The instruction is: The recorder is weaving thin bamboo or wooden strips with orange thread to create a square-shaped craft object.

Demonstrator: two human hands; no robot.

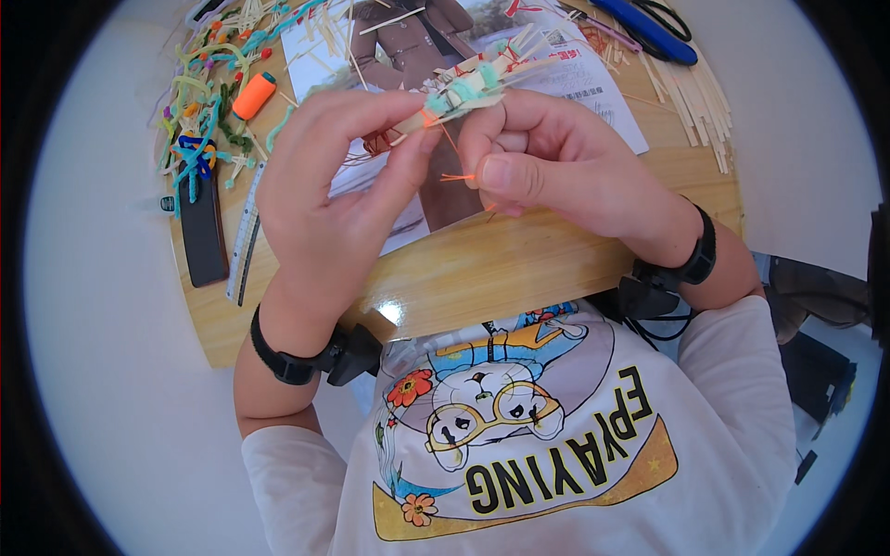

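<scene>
Over the wooden desk (482, 285), the left hand (324, 171) pinches a fuzzy-trimmed stick bundle (466, 91); the right hand (565, 167), nearly closed, grips orange thread (454, 176).

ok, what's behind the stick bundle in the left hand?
Printed sheet showing a brown coat, on the wooden table. What's directly behind the bundle and left hand is hidden.

White short-sleeved T-shirt (547, 445); front print shows pale, yellow-spectacled cartoon animal (491, 394), red-orange flower (411, 388), bold black lettering (561, 477). Black strap (295, 369) on left wrist, matching band (703, 248) on right; blocky dark module (354, 355) attached to left.
</scene>
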